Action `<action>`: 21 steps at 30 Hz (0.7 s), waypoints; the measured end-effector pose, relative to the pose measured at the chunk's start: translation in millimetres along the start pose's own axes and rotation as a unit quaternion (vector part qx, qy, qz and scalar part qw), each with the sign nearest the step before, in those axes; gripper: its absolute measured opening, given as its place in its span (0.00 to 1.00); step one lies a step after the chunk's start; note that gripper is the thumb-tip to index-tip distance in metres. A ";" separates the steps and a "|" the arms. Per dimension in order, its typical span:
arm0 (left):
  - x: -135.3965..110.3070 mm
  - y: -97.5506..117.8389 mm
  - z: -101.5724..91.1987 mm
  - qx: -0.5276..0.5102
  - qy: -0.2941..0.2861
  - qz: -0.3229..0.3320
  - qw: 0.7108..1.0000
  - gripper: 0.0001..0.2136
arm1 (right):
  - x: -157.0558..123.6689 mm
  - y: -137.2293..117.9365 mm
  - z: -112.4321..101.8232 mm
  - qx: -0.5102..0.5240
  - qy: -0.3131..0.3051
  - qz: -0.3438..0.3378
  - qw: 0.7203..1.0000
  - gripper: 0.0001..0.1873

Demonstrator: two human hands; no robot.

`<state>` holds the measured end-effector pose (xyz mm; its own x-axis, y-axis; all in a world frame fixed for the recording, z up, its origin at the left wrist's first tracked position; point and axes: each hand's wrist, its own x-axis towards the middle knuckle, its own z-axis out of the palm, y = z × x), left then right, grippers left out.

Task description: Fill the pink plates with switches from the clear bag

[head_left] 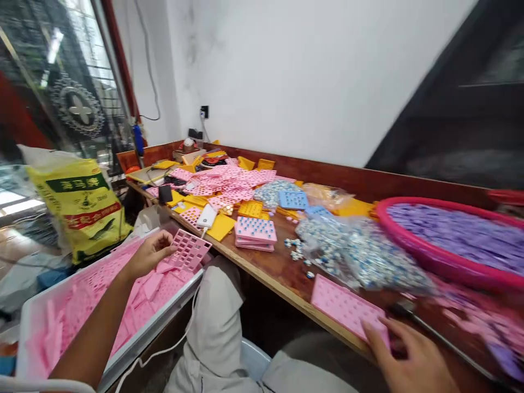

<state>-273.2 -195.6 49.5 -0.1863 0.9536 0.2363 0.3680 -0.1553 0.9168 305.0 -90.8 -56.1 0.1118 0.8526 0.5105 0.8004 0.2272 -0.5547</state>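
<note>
My left hand is closed on the edge of a thin pink grid plate with square holes, held over a white bin full of similar pink pieces. At the table's front edge lies a pink plate with rows of small recesses. The thumb and fingers of my right hand grip its right end. Between the hands, a short stack of pink plates stands on the table, its top one dotted with blue pieces. Small white-and-blue parts lie loose beside bulging clear bags.
A pink basin heaped with purple pieces stands at the right, near a thin metal rod. Pink and yellow plates pile up at the back left, with a white power bank in front. A yellow sack stands left.
</note>
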 end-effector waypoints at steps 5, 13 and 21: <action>56.8 57.7 129.3 -0.096 -0.150 0.091 0.980 0.16 | 6.3 -69.8 -31.4 0.147 -0.063 -0.024 0.987 0.23; 119.6 89.6 329.4 -0.222 -0.311 0.168 0.909 0.17 | 26.1 -94.2 -39.8 0.071 -0.058 -0.169 0.981 0.14; 133.9 43.7 343.3 -0.060 -0.419 0.221 0.878 0.47 | 22.9 -35.9 -45.7 -0.171 -0.082 -0.193 0.963 0.12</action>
<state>30.6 13.9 10.7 0.7058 0.6401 0.3034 0.1274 -0.5360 0.8345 305.7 -101.0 5.6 -0.3041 0.8055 0.5086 0.9143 0.3968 -0.0816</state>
